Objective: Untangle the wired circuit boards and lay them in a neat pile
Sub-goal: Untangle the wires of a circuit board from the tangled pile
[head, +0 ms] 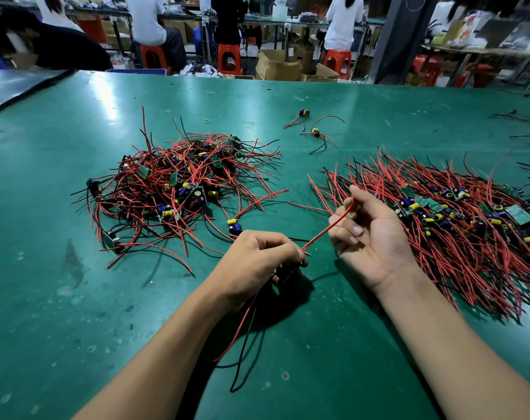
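Note:
A tangled heap of small circuit boards (178, 183) with red and black wires lies on the green table at centre left. To the right, a combed pile of boards (457, 216) lies with its wires running roughly parallel. My left hand (257, 262) grips one wired board, mostly hidden in my fingers; its red and black wires hang down toward me. My right hand (369, 234), palm up, pinches a red wire (327, 228) that stretches straight from my left hand up through its fingers.
The green table mat (288, 359) spreads wide in front. Two loose wired boards (315, 133) lie farther back, near a small yellow rubber band (207, 120). Black wires (521, 119) lie at the far right edge. People sit on red stools at benches beyond the table.

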Available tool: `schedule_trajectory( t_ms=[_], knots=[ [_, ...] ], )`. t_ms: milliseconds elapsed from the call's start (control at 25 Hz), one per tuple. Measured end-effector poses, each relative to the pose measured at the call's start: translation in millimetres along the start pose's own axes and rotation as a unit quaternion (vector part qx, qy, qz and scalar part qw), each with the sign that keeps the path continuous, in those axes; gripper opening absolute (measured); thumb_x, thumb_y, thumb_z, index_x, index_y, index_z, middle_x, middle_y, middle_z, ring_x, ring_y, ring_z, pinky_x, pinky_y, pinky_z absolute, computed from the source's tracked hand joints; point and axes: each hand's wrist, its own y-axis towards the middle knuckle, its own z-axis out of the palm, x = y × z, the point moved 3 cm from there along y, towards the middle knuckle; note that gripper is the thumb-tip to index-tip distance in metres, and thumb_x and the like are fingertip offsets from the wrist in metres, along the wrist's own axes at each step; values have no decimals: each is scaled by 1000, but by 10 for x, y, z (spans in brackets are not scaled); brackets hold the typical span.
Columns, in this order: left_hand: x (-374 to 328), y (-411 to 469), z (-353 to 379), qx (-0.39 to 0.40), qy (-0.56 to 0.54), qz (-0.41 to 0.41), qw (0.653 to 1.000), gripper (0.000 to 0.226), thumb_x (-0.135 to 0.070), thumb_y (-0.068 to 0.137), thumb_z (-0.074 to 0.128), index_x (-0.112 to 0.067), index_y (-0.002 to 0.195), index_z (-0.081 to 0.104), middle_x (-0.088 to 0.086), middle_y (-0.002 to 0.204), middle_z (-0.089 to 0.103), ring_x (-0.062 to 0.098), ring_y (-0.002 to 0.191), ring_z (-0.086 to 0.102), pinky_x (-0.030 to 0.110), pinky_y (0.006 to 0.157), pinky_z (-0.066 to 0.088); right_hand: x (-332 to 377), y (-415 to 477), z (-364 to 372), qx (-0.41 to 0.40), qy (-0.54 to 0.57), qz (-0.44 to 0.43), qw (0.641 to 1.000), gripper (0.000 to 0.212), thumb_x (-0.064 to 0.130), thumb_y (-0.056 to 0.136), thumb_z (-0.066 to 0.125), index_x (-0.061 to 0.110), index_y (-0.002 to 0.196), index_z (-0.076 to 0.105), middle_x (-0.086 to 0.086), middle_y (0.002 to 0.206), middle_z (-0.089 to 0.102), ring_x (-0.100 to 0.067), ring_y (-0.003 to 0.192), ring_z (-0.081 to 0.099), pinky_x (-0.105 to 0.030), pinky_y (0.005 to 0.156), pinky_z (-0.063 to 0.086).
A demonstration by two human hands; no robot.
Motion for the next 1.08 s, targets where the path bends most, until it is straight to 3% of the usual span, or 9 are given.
schedule_trajectory(
  t_ms=[120, 320, 480, 680, 800, 880, 1000, 1080],
  knots=[
    [3, -7, -5, -8, 4, -1, 1000, 13, -22, 71, 65, -18, 63, 75, 8, 71, 68, 12, 62, 55, 21, 56, 42, 3, -9, 1, 1, -26, -21, 999, 36, 28, 95, 59, 11, 63, 57, 6, 55, 36, -3, 34, 28, -13, 33, 20],
    [5, 2, 0, -39, -74, -19, 996, 17, -14, 91, 64, -8, 78, 74, 11, 68, 70, 16, 55, 61, 20, 51, 48, -30, -33, 21, 4, -137, -96, 986, 41, 52, 83, 63, 12, 91, 67, 6, 65, 45, -3, 41, 30, -14, 37, 26],
    [-16, 17, 0, -83, -210, -59, 972, 36, -36, 96, 55, -2, 96, 69, 20, 80, 72, 24, 63, 68, 29, 60, 60, -61, -42, 16, 2, -164, -101, 981, 53, 60, 80, 61, 11, 101, 67, 6, 67, 48, -4, 44, 30, -16, 39, 27],
    [-44, -10, 14, -79, -265, -85, 957, 53, -45, 99, 46, 4, 104, 64, 22, 83, 71, 27, 66, 68, 31, 58, 58, -94, -23, -19, 18, -191, -97, 977, 47, 57, 83, 60, 12, 96, 70, 6, 65, 50, -5, 44, 32, -17, 39, 26],
    [-55, -2, 5, -78, -263, -90, 957, 52, -46, 99, 44, 2, 107, 62, 22, 86, 71, 28, 67, 69, 31, 60, 59, -130, 10, -64, 23, -232, -106, 967, 27, 37, 93, 61, 11, 93, 67, 5, 65, 51, -6, 43, 34, -18, 38, 27],
    [-54, 1, -9, -85, -290, -92, 949, 47, -42, 98, 47, 1, 112, 61, 23, 92, 71, 29, 68, 70, 34, 61, 61, -168, 18, -85, 16, -347, -161, 924, 8, 17, 95, 63, 12, 88, 63, 3, 66, 51, -7, 43, 38, -20, 40, 31],
    [-46, 12, -65, -90, -328, -79, 937, 32, -30, 98, 52, -4, 115, 60, 17, 99, 74, 25, 75, 71, 33, 67, 59, -239, -18, -64, 43, -568, -251, 783, 16, 6, 91, 69, 20, 88, 62, 6, 76, 61, -10, 57, 51, -23, 58, 42],
    [-41, 16, -122, -102, -327, -58, 938, 25, -16, 94, 58, -5, 115, 63, 13, 109, 73, 21, 78, 70, 27, 65, 58, -307, -57, -51, 97, -600, -234, 759, 18, 11, 86, 75, 23, 92, 64, 7, 81, 64, -11, 60, 48, -23, 59, 43]
  ],
)
